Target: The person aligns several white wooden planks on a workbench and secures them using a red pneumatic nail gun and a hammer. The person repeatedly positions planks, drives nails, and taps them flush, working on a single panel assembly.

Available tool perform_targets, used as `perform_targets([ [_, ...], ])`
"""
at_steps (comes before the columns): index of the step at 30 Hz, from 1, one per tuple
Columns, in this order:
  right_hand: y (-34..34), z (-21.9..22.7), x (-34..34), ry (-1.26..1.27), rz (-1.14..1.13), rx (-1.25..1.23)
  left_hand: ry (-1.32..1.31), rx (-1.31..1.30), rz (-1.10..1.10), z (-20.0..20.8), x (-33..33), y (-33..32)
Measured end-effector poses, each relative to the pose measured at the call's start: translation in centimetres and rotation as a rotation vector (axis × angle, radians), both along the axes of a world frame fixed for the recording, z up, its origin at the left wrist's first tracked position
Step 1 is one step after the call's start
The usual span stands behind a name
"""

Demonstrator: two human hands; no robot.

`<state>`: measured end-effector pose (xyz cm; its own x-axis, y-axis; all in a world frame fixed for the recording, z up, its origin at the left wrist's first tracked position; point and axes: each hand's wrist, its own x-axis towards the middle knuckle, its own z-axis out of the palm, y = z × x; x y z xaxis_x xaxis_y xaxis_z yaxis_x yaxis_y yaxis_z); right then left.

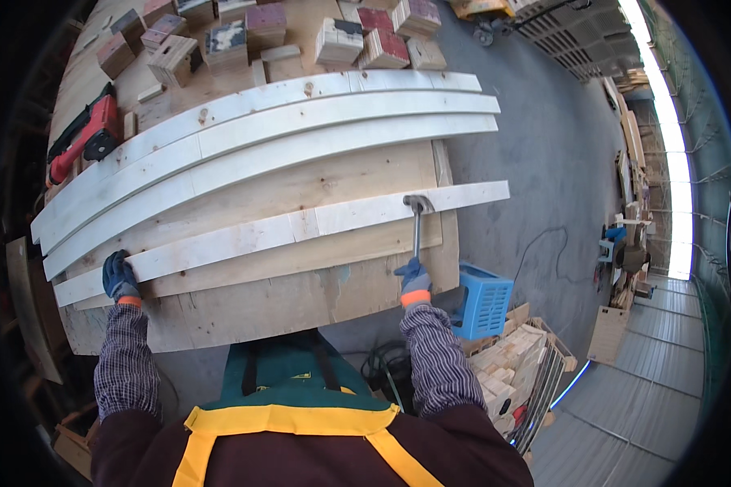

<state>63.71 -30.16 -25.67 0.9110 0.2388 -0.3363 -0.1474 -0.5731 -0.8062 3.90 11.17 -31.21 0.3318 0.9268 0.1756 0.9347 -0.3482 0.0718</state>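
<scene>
A long pale wooden plank (260,234) lies crosswise in front of me on wider boards. Near its left end my left hand (120,276), in a blue glove with an orange cuff, grips the plank with fingers closed on it. My right hand (414,276), gloved alike, is wrapped round the handle of a claw hammer (417,223). The hammer's metal head is at the plank's right part, seemingly touching its upper face. Beyond it, several similar pale planks (300,114) lie side by side, their ends overhanging the bench on the right.
Several wooden blocks (226,45) stand at the far side of the workbench (211,316). A red and black nail gun (96,134) lies at the far left. Right of the bench are a blue plastic stool (483,300) and a crate of wood offcuts (508,365). A cable (536,239) trails over the grey floor.
</scene>
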Motion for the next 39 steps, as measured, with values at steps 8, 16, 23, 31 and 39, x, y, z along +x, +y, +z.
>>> perform_targets([
  [8, 2.9, -1.3, -12.9, 0.355, -0.043, 0.406, -0.089, 0.042, -0.001, 1.5, 1.7, -0.8],
  [16, 6.9, 5.5, -25.8, 0.583, -0.132, 0.235, 0.132, -0.257, -0.319, 10.5, 1.6, -0.7],
  [23, 8.0, 9.5, -32.4, 0.447, -0.168, 0.115, -0.018, -0.222, -0.532, 11.3, -2.4, 2.8],
  [31, 4.6, 7.4, -31.3, 0.593, -0.148, 0.087, 0.246, -0.373, -0.359, 9.5, -15.9, 5.4],
  [39, 0.5, 1.8, -23.2, 0.861, 0.146, 0.177, 0.163, -0.311, -0.43, 6.6, -0.7, 1.4],
])
